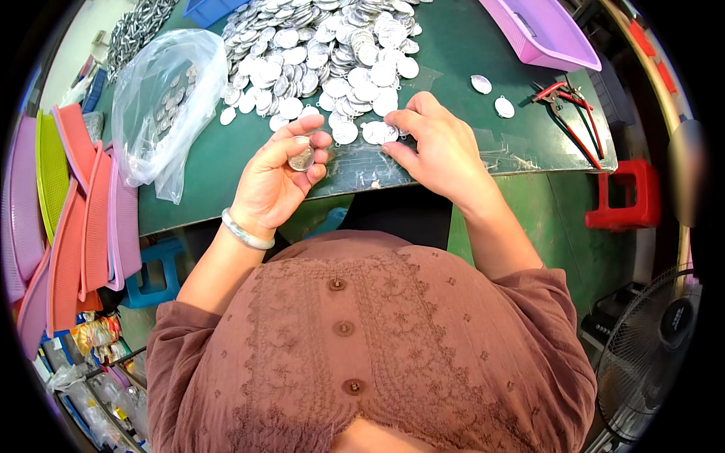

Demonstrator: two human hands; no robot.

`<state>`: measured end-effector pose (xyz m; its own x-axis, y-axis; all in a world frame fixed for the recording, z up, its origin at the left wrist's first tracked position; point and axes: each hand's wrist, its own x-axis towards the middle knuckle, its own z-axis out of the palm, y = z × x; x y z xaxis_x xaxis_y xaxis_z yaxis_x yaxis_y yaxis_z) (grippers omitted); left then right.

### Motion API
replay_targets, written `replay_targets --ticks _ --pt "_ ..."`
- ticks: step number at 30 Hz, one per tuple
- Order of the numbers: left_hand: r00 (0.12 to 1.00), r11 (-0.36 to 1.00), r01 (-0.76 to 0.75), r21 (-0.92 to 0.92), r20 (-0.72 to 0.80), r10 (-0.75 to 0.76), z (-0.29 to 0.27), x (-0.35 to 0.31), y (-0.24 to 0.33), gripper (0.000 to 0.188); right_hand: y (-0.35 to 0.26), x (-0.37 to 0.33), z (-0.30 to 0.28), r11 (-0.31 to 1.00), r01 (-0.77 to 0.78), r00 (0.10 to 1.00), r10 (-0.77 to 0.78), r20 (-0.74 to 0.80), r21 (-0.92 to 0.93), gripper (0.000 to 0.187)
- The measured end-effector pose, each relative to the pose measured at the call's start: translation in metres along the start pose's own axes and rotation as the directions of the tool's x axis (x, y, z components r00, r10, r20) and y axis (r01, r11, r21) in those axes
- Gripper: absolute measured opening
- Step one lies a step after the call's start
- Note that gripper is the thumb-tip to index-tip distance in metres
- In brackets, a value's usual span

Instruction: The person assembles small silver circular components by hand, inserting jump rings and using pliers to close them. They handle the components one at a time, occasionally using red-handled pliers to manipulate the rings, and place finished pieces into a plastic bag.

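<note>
My left hand [276, 170] is closed around a round silver metal pendant [301, 158], pinched between thumb and fingers above the table's near edge. At the front of a big heap of similar silver pendants [302, 64], my right hand [442, 147] reaches in from the right, its thumb and index finger apart. A few loose pendants [375, 133] lie flat by those fingertips, partly covered by them. Two more single pendants [481, 84] rest farther right on the green table [445, 60].
A clear plastic bag [170, 106] with some pendants lies at left. Red-handled pliers [570, 113] sit near the right corner, below a purple basket [540, 34]. Stacked colored baskets [64, 204] stand left of the table; a red stool [627, 196] and a fan [649, 355] are at right.
</note>
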<state>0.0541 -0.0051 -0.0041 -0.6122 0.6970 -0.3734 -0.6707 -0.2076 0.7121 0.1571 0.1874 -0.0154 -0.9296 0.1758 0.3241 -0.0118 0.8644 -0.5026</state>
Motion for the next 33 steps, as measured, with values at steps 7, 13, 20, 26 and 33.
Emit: replay_targets --ticks 7,13,20,26,33 --pt "0.994 0.967 0.105 0.231 -0.018 -0.104 0.021 0.006 -0.004 0.021 0.007 0.009 -0.001 0.995 0.058 0.995 -0.065 0.074 0.084 0.025" --pt "0.990 0.922 0.133 0.364 -0.002 -0.142 0.026 0.015 -0.003 0.014 -0.001 0.016 -0.003 0.897 0.219 0.967 -0.252 0.038 0.384 0.030" --pt "0.997 0.938 0.067 0.340 0.016 -0.078 0.011 0.020 0.013 0.006 -0.007 0.015 0.006 0.966 0.117 0.991 -0.097 -0.097 0.232 0.031" --pt "0.999 0.951 0.030 0.307 0.008 -0.034 0.004 0.020 0.016 0.008 -0.005 0.014 0.009 0.990 0.136 0.990 -0.137 -0.036 -0.029 0.021" --pt "0.996 0.926 -0.041 0.374 -0.055 0.066 0.016 0.012 0.008 0.009 -0.004 0.019 0.011 0.911 0.086 0.995 -0.057 -0.083 0.403 0.018"
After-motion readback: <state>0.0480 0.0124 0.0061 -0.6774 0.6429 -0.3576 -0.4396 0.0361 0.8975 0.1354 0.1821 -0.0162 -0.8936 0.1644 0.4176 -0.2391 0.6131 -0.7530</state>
